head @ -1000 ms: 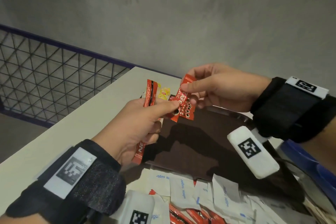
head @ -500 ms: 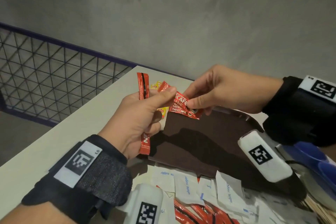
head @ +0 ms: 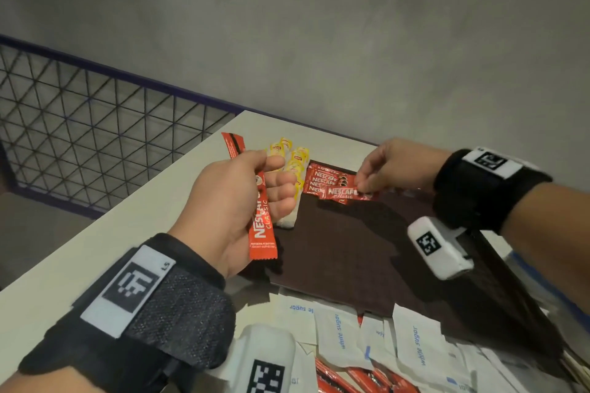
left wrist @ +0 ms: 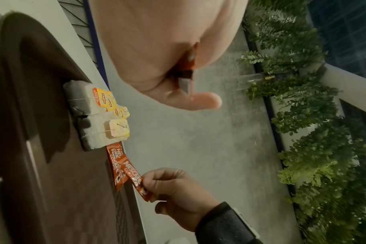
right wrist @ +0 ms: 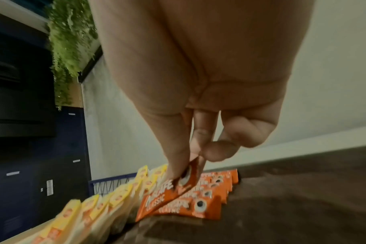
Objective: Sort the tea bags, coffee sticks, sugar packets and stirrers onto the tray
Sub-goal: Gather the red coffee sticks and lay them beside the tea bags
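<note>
Sorting looks partly done: a row of tea bags [head: 295, 169] lines the far left edge of the brown tray [head: 367, 252], with about four coffee sticks [head: 322, 180] stacked beside them. The right hand [head: 396, 166] pinches a fifth stick [head: 346, 193] over that stack; the left hand [head: 233, 201] grips one more [head: 261, 217]. Many sugar packets [head: 412, 344] and red sticks wait in front; stirrers unclear, tea bags uncountable

- Left hand [head: 223, 201]: bare, above a black fabric wrist strap [head: 153, 322] bearing a white tag with a black square code.
- Right hand [head: 396, 166]: bare; matching black strap [head: 479, 191], with a white coded camera block [head: 439, 247] beneath.
</note>
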Demonstrator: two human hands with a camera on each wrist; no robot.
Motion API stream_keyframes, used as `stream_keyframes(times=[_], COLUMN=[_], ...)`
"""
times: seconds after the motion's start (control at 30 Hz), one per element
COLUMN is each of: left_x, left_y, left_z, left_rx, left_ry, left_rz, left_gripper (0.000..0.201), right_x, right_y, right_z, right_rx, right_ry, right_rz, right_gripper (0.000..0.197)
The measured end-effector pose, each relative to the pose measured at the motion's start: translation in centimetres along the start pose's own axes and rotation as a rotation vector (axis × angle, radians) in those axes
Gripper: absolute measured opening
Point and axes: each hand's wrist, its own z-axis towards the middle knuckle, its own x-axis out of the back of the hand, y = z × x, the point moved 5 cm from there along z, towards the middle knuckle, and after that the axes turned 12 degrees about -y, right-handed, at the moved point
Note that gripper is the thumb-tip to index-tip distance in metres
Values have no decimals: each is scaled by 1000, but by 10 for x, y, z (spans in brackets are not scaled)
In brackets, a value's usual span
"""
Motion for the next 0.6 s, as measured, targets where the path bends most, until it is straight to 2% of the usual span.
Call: stream_keyframes(times=[0.13, 0.3, 0.5, 0.6], left_x=[-2, -2, -7, -11], left_y=[-1, 0, -3, -9], left_z=[-4, -5, -2, 2], left_rx=[16, 5, -4, -4], left_ry=[-6, -2, -84, -111], left_rz=[-7, 2, -55, -86], left_gripper=[35, 34, 7, 32], right_x=[-18, -26, -30, -29], right_y=[7, 9, 9, 9], right_z=[29, 48, 55, 58], right_rx=[-1, -17, -16, -15], right_ry=[-39, -31, 35, 40], right_rz=[8, -33, -45, -50], right_gripper=[0, 2, 3, 6])
